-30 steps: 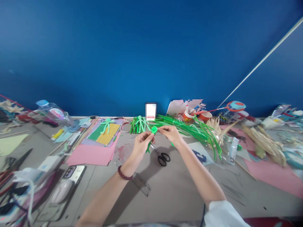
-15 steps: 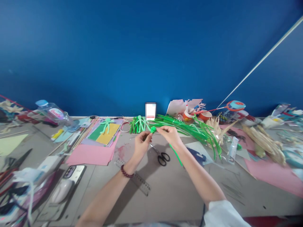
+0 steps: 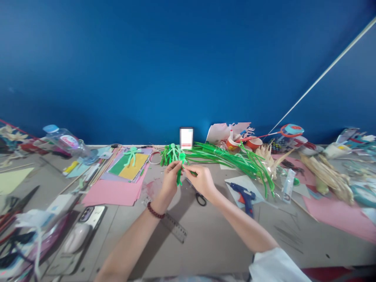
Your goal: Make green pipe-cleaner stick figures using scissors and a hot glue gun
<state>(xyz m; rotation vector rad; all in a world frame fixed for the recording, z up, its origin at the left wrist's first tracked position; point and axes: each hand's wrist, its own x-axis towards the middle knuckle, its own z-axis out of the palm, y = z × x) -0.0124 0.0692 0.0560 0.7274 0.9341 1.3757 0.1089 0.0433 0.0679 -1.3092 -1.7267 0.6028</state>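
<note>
A person at a cluttered grey worktable point(image 3: 205, 250), facing a deep blue wall point(image 3: 188, 70), holds up a small green figure point(image 3: 182, 157) with a round head, its legs hanging below the grip, just in front of a cluster of similar figures point(image 3: 173, 154) along the back edge. From where I stand, the left hand point(image 3: 169, 178), a dark red bead bracelet point(image 3: 155, 211) at its wrist, has its fingers curled in and thumb pressed to them, gripping the figure by its middle. The right hand point(image 3: 202, 180) meets it there, thumb and fingers drawn nearly together on a green strand point(image 3: 193, 172); whether that strand joins the figure I cannot tell. On the tabletop beneath, black-handled scissors point(image 3: 201, 199) lie partly hidden by the right hand, and a clear ruler point(image 3: 176, 229) lies nearer the person. To the right, a long bundle of green stems point(image 3: 232, 158) stretches along the table, with a blue glue gun point(image 3: 246, 196) lying in front of it, partly on a pale sheet point(image 3: 232, 188). To the left, another pale green figure point(image 3: 131, 156) rests on green and yellow sheets above pink paper point(image 3: 111, 194), while a small bright screen point(image 3: 186, 139), its display blurred, stands upright against the wall behind the hands
</note>
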